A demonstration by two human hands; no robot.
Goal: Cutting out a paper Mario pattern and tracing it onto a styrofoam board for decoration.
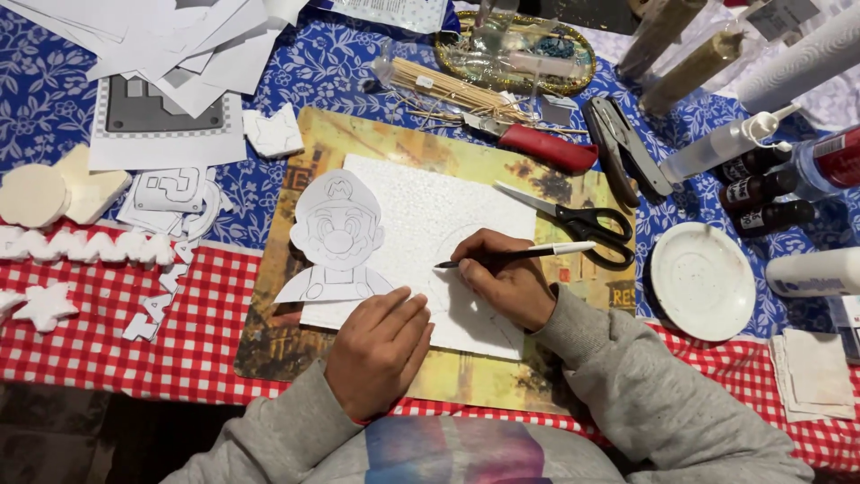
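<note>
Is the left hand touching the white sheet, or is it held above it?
Touching. In the head view the left hand lies flat, palm down, on the near edge of the white sheet.

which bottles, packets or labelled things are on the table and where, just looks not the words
Three small dark bottles, right side beyond the white saucer: lying side by side, white labels.
Clear bottle, above them: lying slanted, white nozzle cap.
White tube, right edge: lying flat, dark print.
Red-labelled container, far right: clear, only partly in view.
Clear packet, top centre: printed, lying flat.
</note>
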